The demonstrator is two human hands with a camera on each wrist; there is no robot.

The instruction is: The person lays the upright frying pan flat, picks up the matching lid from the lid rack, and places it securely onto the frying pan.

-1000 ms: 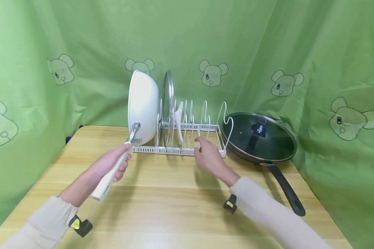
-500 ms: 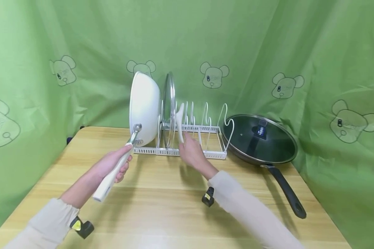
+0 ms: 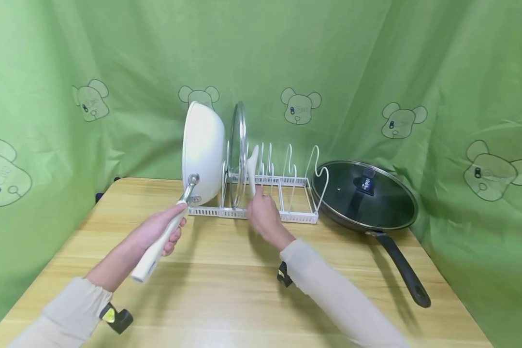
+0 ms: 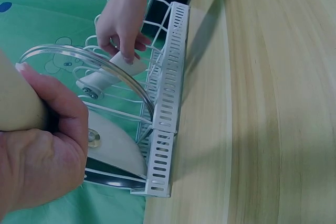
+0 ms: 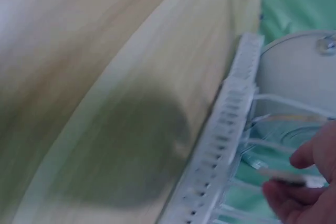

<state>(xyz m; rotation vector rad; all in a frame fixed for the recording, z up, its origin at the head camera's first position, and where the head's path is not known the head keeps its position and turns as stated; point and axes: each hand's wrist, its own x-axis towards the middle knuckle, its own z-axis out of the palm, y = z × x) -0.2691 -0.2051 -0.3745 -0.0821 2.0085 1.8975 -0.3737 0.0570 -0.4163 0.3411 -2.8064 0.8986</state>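
Observation:
A white frying pan stands on its side at the left end of the white wire rack. My left hand grips the pan's long white handle. Just right of the pan, a glass lid with a metal rim stands upright between the rack's wires. Its white handle sticks out to the right. My right hand pinches the lower end of that handle between thumb and fingers, as the right wrist view shows from close by.
A black frying pan with a glass lid on it lies right of the rack, its handle pointing toward the front. Several wire dividers stand right of the lid. A green curtain closes off the back and sides of the wooden table.
My right hand has moved left from the rack's middle and taken hold of the lid's white handle. My left hand keeps its grip on the white pan, which stays in place.

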